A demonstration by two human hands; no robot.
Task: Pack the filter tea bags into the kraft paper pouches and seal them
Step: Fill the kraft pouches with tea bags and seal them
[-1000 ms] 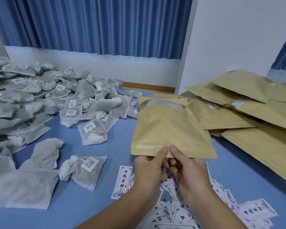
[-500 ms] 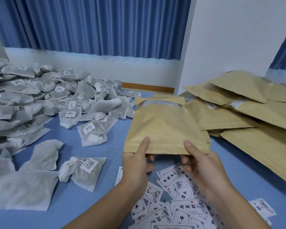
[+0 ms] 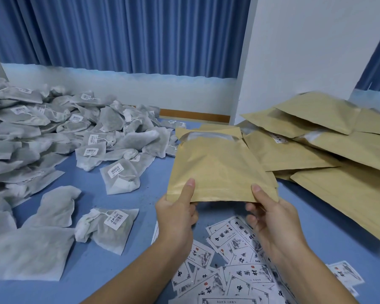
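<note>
Thumbs (image 3: 189, 189) press flat on the near edge of the kraft pouch (image 3: 215, 167), with the other fingers curled beneath. The left hand (image 3: 176, 213) pinches its 7 o'clock corner and the right hand (image 3: 270, 218) its 5 o'clock corner. The mouth gapes at 12 o'clock, facing away from the person. The best approach is probably to grip with one hand, send the other to the tea bag (image 3: 110, 227) at 9 o'clock on the table (image 3: 101, 279), and spread the mouth wide before sliding it in.
</note>
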